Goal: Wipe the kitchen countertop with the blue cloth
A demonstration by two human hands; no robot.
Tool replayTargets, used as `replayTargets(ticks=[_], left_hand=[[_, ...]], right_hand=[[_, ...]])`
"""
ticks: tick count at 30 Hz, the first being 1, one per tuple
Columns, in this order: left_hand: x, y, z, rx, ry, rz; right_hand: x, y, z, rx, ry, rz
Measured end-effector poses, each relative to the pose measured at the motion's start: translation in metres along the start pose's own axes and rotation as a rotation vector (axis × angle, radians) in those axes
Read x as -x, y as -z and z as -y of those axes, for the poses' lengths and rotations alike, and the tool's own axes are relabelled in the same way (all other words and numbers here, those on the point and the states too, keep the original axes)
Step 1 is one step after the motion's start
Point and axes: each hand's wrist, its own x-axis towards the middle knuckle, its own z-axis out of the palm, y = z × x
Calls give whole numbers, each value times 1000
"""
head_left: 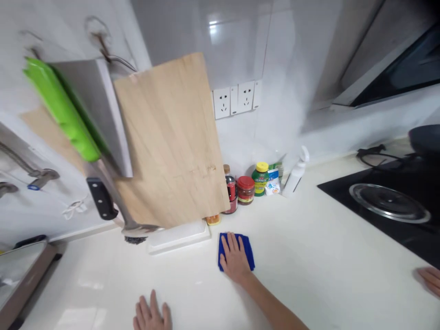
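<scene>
A folded blue cloth [250, 261] lies on the white countertop [295, 256]. My right hand [235, 260] rests palm down on this cloth, pressing it flat with the fingers spread. Lower left, at the bottom edge of the view, my left hand [151, 315] is laid on the bare counter with its fingers apart, holding nothing. Its wrist is out of view.
Behind the cloth stand a dark bottle, a red-lidded jar [246, 190], a yellow-capped container [260, 178] and a spray bottle [294, 176]. Cutting board [172, 137] and knives hang left. Right are a black stove [343, 188] and another person's fingers [431, 278].
</scene>
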Motion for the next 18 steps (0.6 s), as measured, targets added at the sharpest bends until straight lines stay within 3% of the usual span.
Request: replayTargets(ticks=[4, 8, 13, 18], left_hand=[[2, 8, -2, 21, -35, -34], [2, 7, -2, 31, -43, -72], [0, 8, 0, 58, -63, -45], [1, 7, 1, 86, -81, -70]], right_hand=[[59, 12, 28, -54, 147, 58], [114, 23, 34, -77, 245, 42], [170, 38, 17, -39, 293, -3], [212, 55, -22, 54, 332, -79]])
